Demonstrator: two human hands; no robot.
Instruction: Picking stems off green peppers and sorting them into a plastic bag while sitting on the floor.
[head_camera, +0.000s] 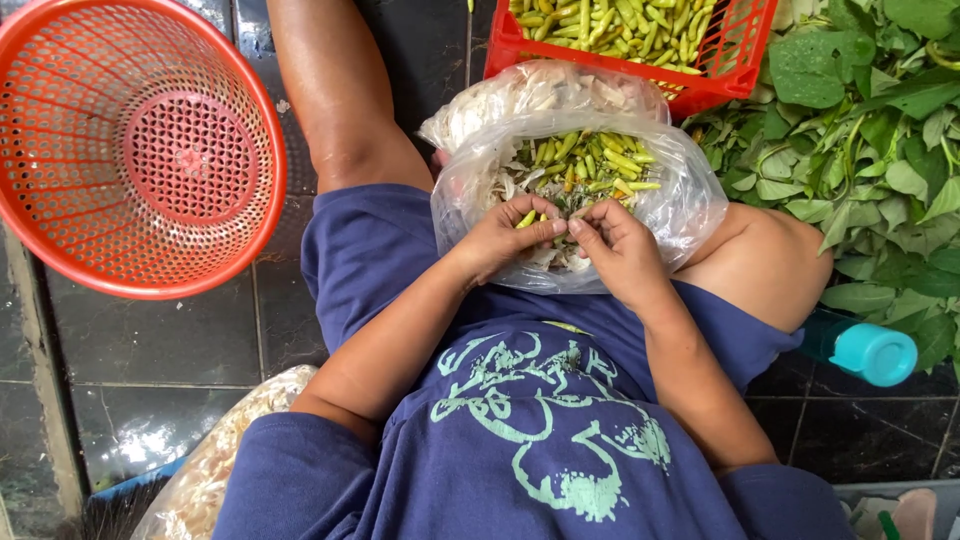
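Head view: the person sits on a dark tiled floor (160, 350) with a clear plastic bag (690, 205) propped on the lap, between the knees. The left hand (500, 238) has its grip pinched shut on a small yellow-green pod (527, 218), thumb and fingertips meeting over it. The right hand (618, 245) has its fingers curled in close against the left fingertips; whether it pinches the same pod or a scrap of husk cannot be told, since its fingers hide what lies under them. Both hands work right over the bag's open mouth.

Risk, as a judgement: the bag is soft and stands only on the thighs, so a shift of a leg could tip it and spill its contents over the tiles. The pod is small and held only at the fingertips, so it could slip and fall among the husks. Cut pieces and pale trimmings already lie mixed in the bag, which could make sorting harder.

Containers: the bag holds short green and yellow pod pieces (590, 160) with whitish husk scraps. A second clear bag (540, 95) just behind it holds pale scraps. The red plastic crate (735, 60) beyond is filled with yellow-green pods. The round orange perforated basket (140, 145) at the left shows nothing inside. A heap of green leaves (870, 120) lies at the right, a turquoise-capped bottle (865, 350) beside the knee.
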